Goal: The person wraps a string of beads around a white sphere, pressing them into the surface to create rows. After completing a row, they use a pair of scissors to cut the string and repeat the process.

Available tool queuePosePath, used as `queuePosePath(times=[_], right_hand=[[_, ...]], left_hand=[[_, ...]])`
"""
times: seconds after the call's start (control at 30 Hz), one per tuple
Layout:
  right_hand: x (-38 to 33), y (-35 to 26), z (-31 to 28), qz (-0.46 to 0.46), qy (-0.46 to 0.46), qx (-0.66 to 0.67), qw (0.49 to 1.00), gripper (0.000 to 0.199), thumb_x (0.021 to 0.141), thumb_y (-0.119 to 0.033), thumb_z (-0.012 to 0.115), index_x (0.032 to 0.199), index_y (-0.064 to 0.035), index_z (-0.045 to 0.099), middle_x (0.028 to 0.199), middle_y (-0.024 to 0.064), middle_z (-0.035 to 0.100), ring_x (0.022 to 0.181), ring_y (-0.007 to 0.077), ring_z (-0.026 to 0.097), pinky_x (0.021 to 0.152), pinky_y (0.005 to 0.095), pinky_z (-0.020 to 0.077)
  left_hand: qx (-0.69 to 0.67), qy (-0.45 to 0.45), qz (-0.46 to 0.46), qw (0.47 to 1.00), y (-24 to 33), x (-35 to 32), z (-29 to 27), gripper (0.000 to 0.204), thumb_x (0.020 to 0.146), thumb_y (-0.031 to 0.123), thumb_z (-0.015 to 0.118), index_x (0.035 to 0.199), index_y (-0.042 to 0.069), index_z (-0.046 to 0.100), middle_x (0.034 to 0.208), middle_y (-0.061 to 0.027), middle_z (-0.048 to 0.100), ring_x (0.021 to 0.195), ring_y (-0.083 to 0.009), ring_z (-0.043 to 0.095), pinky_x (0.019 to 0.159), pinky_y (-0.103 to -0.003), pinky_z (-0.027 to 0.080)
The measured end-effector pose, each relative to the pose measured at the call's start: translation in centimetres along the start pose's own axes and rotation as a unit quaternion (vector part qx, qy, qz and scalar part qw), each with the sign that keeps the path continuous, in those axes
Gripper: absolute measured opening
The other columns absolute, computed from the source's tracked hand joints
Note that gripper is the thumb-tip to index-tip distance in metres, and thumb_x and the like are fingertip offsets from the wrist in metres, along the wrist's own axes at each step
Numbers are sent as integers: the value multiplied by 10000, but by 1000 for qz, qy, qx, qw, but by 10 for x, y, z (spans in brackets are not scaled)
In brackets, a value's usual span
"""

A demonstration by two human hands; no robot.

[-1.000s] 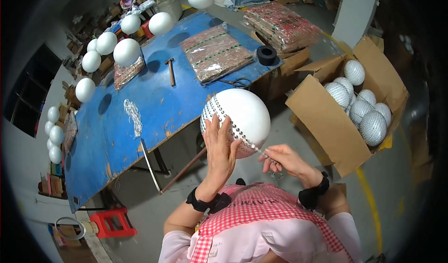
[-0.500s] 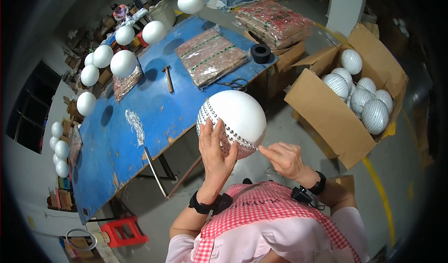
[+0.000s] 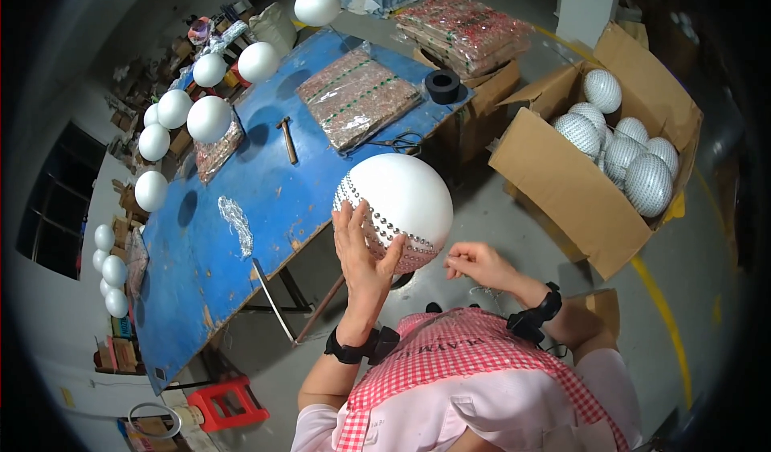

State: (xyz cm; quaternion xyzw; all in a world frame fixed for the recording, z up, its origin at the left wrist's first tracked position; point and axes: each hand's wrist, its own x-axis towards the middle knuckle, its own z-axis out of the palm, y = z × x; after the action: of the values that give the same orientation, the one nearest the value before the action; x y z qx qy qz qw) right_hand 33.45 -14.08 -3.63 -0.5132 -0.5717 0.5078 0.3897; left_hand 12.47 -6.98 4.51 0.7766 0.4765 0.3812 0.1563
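A large white ball point(image 3: 405, 191) is in front of me, its smooth upper part bare. Rows of silver beads point(image 3: 385, 226) run round its left and lower side. My left hand point(image 3: 361, 255) grips the ball from the near left, fingers spread over the beads and thumb on the front. Just right of the ball, and apart from it, my right hand point(image 3: 482, 266) is closed with thumb and forefinger pinched together. Whatever lies between those fingertips is too small to make out. What bears the ball from below is mostly hidden.
A blue table point(image 3: 273, 187) carries a hammer point(image 3: 287, 140), scissors point(image 3: 397, 142), black tape roll point(image 3: 442, 87), wrapped bundle point(image 3: 357, 99) and silver bead strands point(image 3: 235, 226). White balls point(image 3: 209, 120) stand along its far left. A cardboard box point(image 3: 562, 187) of beaded balls is right; a red stool point(image 3: 229, 404) lower left.
My right hand has drawn back slightly from the ball's bead row, its forefinger now curled in. My left hand keeps its grip on the ball. The whole view has shifted a little.
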Motion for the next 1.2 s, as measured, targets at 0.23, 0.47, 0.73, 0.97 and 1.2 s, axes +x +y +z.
queuePosePath(times=[0.23,0.47,0.73,0.97,1.2], right_hand=[[-1,-11,-10,-13,55,225,973,196,919,-109,609,1069,0,674,861,37,682,801,104,622,749,239,498],[0,-11,-2,-87,121,31,988,158,893,-121,621,965,14,660,837,53,679,795,112,626,753,258,490],[6,-5,-7,-65,-3,252,965,193,965,-187,520,921,-17,600,847,55,653,840,133,607,811,295,449],[5,-12,-8,-47,27,308,950,158,938,-154,579,925,-7,636,869,41,660,839,115,606,816,261,449],[9,-15,-5,-41,47,219,974,117,883,-76,649,951,16,674,840,42,671,787,104,621,739,240,491]], left_hand=[[-14,-4,-6,1000,0,-3,3,752,786,204,765,1418,78,376,1508,-244,269,1430,-418,158,1134,-485,211],[-59,-8,-13,998,-7,2,0,752,812,254,749,1431,85,357,1507,-253,267,1428,-434,144,1129,-501,220],[-74,-23,-15,997,-3,0,-4,723,863,134,694,1454,60,285,1543,-262,159,1459,-365,-2,1161,-450,80],[-90,8,-28,995,-14,3,0,555,889,214,666,1343,85,374,1512,-324,179,1441,-441,63,1147,-516,1],[-119,30,-43,992,-18,9,-1,485,890,227,666,1273,69,414,1492,-327,232,1430,-447,130,1138,-491,175]])
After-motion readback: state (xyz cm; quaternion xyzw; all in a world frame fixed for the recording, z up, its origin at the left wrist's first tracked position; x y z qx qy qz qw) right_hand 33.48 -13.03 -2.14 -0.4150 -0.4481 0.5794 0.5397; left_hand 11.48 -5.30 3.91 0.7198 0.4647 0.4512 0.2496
